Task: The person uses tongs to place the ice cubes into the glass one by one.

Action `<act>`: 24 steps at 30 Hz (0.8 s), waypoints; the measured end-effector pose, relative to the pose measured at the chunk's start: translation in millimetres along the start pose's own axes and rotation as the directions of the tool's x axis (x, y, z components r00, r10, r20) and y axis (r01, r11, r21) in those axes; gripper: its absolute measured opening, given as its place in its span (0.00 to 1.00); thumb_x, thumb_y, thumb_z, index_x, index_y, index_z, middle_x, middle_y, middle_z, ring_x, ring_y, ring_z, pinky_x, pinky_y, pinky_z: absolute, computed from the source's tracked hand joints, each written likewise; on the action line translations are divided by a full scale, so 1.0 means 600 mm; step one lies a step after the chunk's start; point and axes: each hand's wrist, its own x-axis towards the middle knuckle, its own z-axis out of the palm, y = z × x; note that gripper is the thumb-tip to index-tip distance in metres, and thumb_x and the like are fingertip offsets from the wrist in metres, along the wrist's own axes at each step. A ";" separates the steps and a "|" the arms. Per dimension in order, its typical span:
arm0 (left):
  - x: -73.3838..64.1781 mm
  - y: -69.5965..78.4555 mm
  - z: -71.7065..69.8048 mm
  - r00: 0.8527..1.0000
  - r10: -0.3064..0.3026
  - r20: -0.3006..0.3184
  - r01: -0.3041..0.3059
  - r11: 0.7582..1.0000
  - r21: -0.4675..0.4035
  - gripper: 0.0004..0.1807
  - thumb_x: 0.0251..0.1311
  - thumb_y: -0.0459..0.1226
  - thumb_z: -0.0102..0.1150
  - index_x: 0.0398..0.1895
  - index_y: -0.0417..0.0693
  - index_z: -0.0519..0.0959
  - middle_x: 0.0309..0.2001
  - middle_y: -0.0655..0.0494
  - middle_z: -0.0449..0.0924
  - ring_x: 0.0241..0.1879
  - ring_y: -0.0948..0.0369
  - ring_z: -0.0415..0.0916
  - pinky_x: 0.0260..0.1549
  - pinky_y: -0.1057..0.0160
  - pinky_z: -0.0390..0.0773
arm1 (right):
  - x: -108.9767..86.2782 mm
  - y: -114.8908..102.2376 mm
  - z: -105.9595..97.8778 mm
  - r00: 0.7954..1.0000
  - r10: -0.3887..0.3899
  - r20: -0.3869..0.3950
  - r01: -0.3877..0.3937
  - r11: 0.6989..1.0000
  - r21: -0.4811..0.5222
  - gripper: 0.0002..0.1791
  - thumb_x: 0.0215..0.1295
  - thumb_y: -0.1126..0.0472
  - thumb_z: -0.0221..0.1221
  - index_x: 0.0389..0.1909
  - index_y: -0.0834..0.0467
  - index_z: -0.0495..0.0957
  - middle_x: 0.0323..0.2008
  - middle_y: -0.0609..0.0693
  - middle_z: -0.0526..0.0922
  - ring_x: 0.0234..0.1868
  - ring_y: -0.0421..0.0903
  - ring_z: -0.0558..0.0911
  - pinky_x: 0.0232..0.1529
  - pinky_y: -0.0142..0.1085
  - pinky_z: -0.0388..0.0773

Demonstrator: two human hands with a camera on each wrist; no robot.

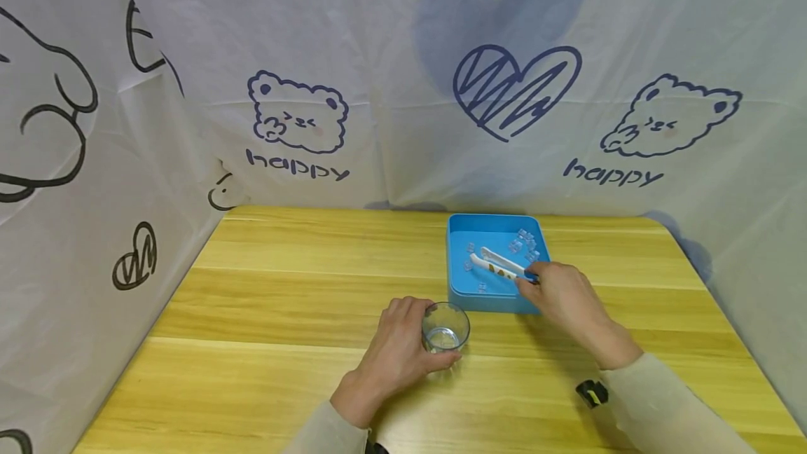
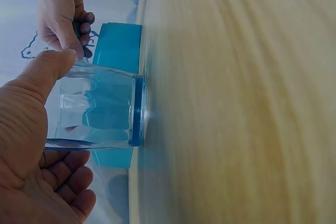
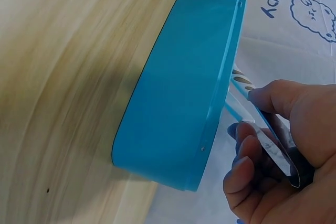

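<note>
A clear drinking glass stands upright on the table near the box's front left corner. My left hand holds it round the side, the thumb on one side and the fingers on the other. My right hand grips a pair of white tongs with brown spots. Their two tips are apart and reach over the inside of the blue box. Clear plastic-looking cubes lie in the box, mostly grouped at its right, with a few at the left. Nothing shows between the tong tips.
A wooden table extends around the box and glass. White cloth with drawn bears and hearts hangs behind it and along both sides. Each forearm wears a light sleeve, and a black strap piece shows by the right one.
</note>
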 end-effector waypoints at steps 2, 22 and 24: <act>0.000 0.000 0.000 1.000 -0.003 0.002 0.003 1.000 -0.005 0.44 0.48 0.60 0.81 0.62 0.44 0.76 0.53 0.53 0.81 0.52 0.56 0.73 0.59 0.53 0.74 | 0.001 -0.002 0.001 1.000 -0.002 0.001 0.002 1.000 -0.007 0.13 0.74 0.57 0.63 0.30 0.60 0.80 0.19 0.47 0.70 0.20 0.43 0.69 0.22 0.34 0.63; 0.000 -0.002 0.004 1.000 -0.012 -0.005 0.012 0.999 -0.044 0.43 0.47 0.57 0.82 0.62 0.44 0.76 0.52 0.53 0.81 0.52 0.57 0.73 0.57 0.54 0.75 | 0.006 -0.019 0.027 0.997 -0.067 -0.032 0.065 0.996 -0.059 0.15 0.72 0.58 0.64 0.26 0.60 0.78 0.20 0.48 0.71 0.20 0.44 0.69 0.21 0.34 0.65; -0.001 -0.001 0.003 1.000 -0.013 -0.004 0.013 0.999 -0.046 0.43 0.47 0.57 0.82 0.62 0.44 0.76 0.52 0.53 0.81 0.51 0.57 0.73 0.56 0.54 0.75 | 0.006 -0.020 0.030 0.997 -0.070 -0.030 0.068 0.995 -0.069 0.14 0.72 0.58 0.65 0.26 0.60 0.79 0.20 0.49 0.71 0.20 0.44 0.69 0.21 0.35 0.66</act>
